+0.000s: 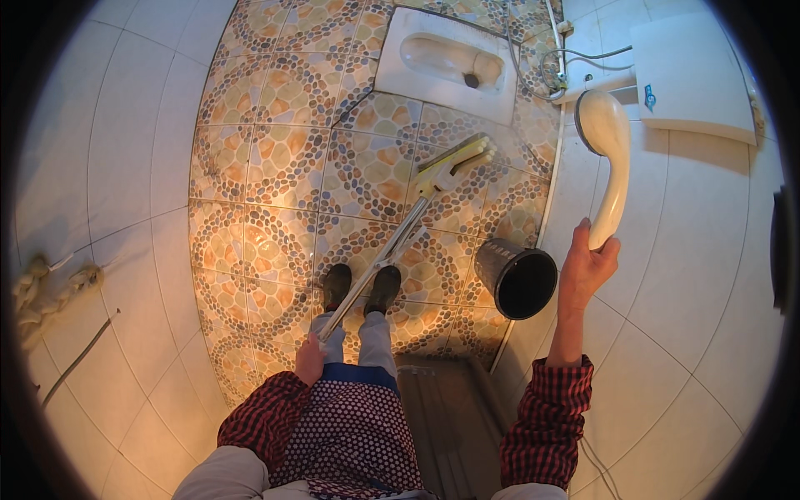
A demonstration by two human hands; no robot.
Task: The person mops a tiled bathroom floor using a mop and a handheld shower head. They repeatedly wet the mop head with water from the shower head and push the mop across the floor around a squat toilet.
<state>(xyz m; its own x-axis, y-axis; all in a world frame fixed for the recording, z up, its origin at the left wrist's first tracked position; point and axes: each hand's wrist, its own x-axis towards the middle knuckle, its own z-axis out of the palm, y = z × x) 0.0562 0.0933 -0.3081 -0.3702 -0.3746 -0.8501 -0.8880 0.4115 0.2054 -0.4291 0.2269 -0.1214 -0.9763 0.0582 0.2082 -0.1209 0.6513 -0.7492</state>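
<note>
My right hand (pixel 585 271) is closed around the lower handle of a cream shower head (pixel 612 142), raised in front of the right wall. Its dark-rimmed face is turned left; whether water comes out I cannot make out. At my lap my left hand (pixel 309 360) grips the upper end of a sponge mop (pixel 402 229). The mop's metal pole slants away between my feet, and its yellowish head (pixel 454 167) rests on the patterned tile floor (pixel 279 167), near the squat toilet.
A white squat toilet (pixel 390 71) is set into the floor at the far end. A dark bin (pixel 493 260) stands by the right wall, with a brown tray (pixel 442 408) closer to me. Pipes (pixel 560 62) and a white box (pixel 696 79) are on the right wall.
</note>
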